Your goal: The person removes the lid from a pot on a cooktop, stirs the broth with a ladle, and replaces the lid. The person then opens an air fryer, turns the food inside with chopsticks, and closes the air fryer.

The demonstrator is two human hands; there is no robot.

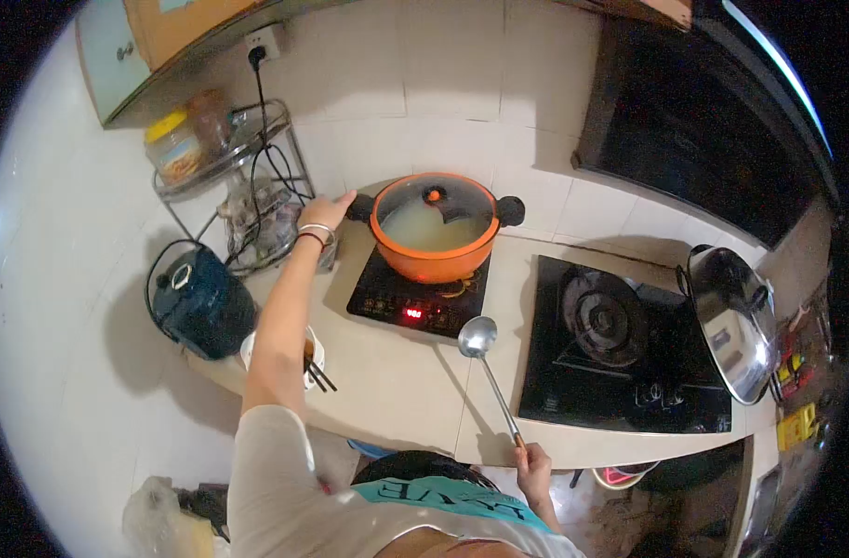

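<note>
Head view: gas stove (547, 372) right of the induction cooker (376, 284), left forearm (290, 302) half-blocking a bowl (319, 351) (chopsticks (320, 375) in it, btw). Lidded orange pot (436, 264) on the cooker holds cloudy liquid (415, 229); left hand (325, 212) at its handle (360, 207), can't tell if gripping; right hand (533, 469) holds a ladle (478, 338).

Pot (440, 267): on cooker (378, 291)
Ladle (478, 337): before cooker
Stove (573, 391): right of cooker
Rack (222, 169): left of pot
Chopsticks (321, 376): in bowl (319, 352)

Orange pot (436, 264) upright on blk induction hob (376, 287), clear lid (415, 197) on, prob. pale liq. (413, 228) inside (lid hazy). Long metal ladle (479, 340), bowl end nr hob's front R corner.
</note>
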